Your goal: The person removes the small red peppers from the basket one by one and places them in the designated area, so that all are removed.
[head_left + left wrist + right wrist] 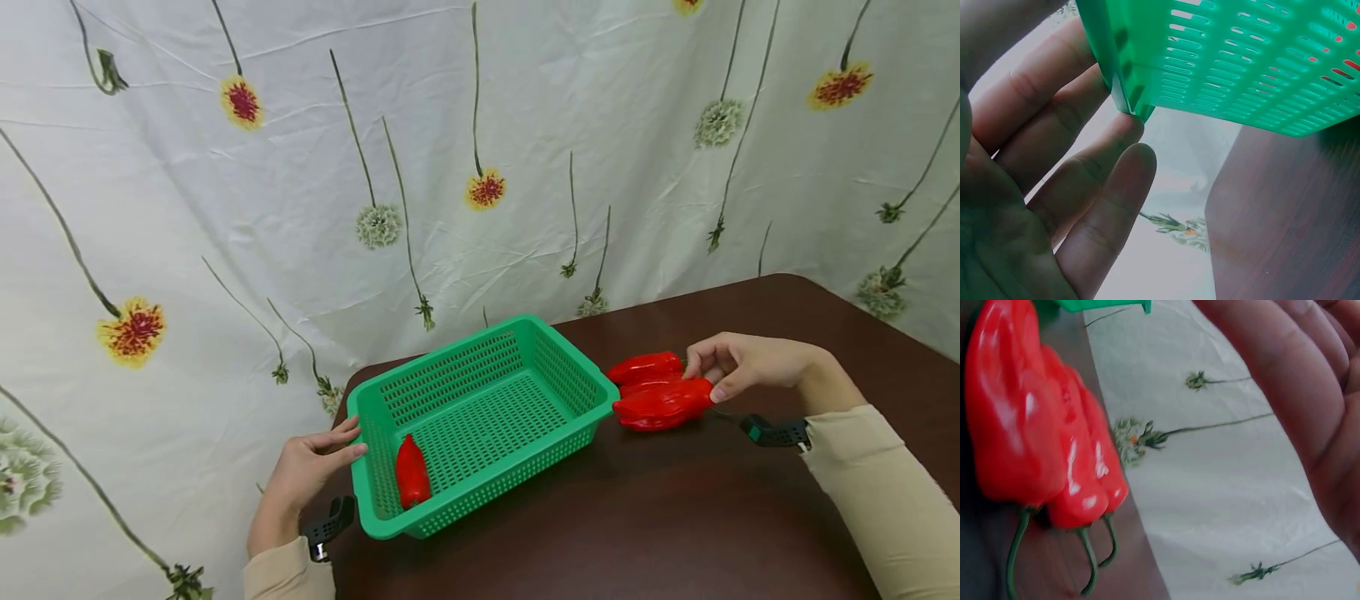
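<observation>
Peppers [663, 406] beside the basket [510, 468] could roll if the right hand [757, 362], fingers parted, nudges them; the left hand [302, 465], fingers apart, touches the basket.

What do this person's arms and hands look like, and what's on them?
The left hand and right hand are ungloved. The left sleeve and right sleeve are plain beige; a small black camera sits at each wrist.

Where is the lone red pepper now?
In the head view, the lone red pepper lies inside the green basket, at the left end, near the left hand.
</observation>
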The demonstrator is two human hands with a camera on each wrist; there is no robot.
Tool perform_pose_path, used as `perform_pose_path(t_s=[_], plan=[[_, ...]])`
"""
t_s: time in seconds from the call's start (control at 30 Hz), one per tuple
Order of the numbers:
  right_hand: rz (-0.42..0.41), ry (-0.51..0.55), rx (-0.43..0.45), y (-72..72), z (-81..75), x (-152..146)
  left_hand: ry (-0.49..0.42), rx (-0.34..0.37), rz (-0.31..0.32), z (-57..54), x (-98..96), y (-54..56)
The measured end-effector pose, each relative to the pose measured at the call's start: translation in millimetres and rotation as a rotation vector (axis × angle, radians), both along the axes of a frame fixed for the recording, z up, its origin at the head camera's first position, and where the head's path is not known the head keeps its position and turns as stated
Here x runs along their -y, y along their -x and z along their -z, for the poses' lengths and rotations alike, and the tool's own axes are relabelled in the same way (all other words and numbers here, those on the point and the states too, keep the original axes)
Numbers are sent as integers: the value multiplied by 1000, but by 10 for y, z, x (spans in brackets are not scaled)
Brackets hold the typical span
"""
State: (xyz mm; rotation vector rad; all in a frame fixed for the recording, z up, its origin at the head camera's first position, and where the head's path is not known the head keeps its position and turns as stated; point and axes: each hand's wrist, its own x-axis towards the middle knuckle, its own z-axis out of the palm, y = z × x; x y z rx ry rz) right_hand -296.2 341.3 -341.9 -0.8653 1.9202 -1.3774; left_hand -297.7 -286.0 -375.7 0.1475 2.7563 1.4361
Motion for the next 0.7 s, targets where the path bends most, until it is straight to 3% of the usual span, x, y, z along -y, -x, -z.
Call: perform_pose_path(t_s=[0.2, 0.4, 0.7], plan=[[-69, 35, 41, 10, 130, -75, 0, 9, 0, -10, 4, -6], [-85, 17, 61, 52, 264, -118, 8, -3, 0, -23, 12, 6], [-13, -219, 61, 85, 353, -82, -18, 22, -2, -15, 11, 14]])
